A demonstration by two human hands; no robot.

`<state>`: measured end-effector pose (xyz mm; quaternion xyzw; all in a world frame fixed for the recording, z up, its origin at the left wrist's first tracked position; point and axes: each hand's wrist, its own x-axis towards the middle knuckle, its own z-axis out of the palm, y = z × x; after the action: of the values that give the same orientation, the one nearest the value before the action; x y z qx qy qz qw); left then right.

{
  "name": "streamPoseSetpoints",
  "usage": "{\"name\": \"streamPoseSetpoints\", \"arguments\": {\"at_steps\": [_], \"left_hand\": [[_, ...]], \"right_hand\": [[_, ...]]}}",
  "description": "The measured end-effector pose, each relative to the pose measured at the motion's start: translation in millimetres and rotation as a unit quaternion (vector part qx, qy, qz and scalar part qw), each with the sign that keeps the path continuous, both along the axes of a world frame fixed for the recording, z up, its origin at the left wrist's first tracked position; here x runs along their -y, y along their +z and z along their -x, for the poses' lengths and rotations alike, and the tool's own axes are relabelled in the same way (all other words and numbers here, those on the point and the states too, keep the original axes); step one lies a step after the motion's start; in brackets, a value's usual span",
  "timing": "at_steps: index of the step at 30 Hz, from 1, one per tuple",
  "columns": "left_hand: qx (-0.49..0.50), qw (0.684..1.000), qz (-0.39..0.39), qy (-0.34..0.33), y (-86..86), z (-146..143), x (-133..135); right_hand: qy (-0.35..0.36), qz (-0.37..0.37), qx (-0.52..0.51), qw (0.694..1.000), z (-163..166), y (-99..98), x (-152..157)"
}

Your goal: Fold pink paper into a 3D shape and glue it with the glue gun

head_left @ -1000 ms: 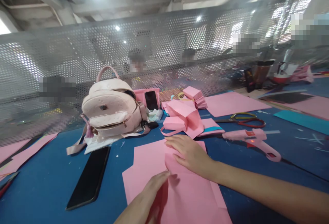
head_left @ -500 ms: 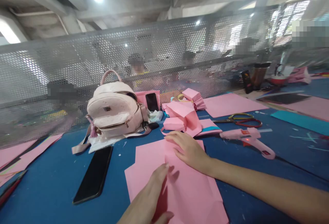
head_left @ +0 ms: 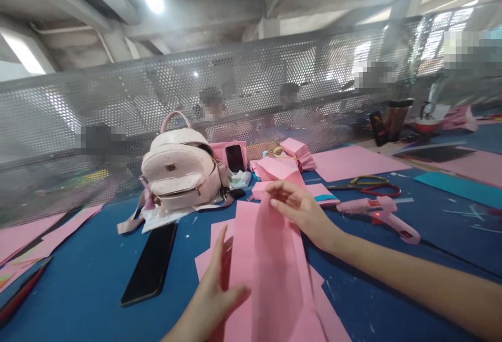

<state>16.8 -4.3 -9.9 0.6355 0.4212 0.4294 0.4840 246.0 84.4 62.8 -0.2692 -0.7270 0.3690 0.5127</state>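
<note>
Pink folded paper (head_left: 272, 274): we find the right hand (head_left: 301, 208) pinching its far edge, the left hand (head_left: 214, 291) spread at its left

open tabletop (head_left: 183, 263) between phone (head_left: 151, 263) and paper (head_left: 270, 274), backpack (head_left: 182, 172) blocking behind, glue gun (head_left: 386, 208) at right

No words, numbers or signs can be read. A small plate (head_left: 170, 167) is seen on the backpack (head_left: 184, 156), but any marking there is too small to be deciphered.
</note>
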Motion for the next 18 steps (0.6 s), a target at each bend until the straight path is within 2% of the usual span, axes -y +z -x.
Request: {"name": "streamPoseSetpoints", "arguments": {"at_steps": [2,5,9,13,18], "left_hand": [[0.045,0.996,0.057,-0.044,10.4,-1,-4],[0.055,0.99,0.113,-0.057,22.6,0,-6],[0.057,0.986,0.154,-0.002,31.7,14,-11],[0.072,0.982,0.159,0.075,43.6,38,-24],[0.089,0.973,0.167,0.134,53.8,62,-39]], "right_hand": [[0.007,0.013,-0.027,1.0,-2,9.1,4],[0.037,0.026,-0.044,0.998,-6,19.1,5],[0.112,0.022,-0.019,0.993,-17,30.8,-4],[0.188,0.006,0.037,0.981,-32,44.2,-17],[0.222,-0.006,0.108,0.969,-52,58.4,-28]]}}
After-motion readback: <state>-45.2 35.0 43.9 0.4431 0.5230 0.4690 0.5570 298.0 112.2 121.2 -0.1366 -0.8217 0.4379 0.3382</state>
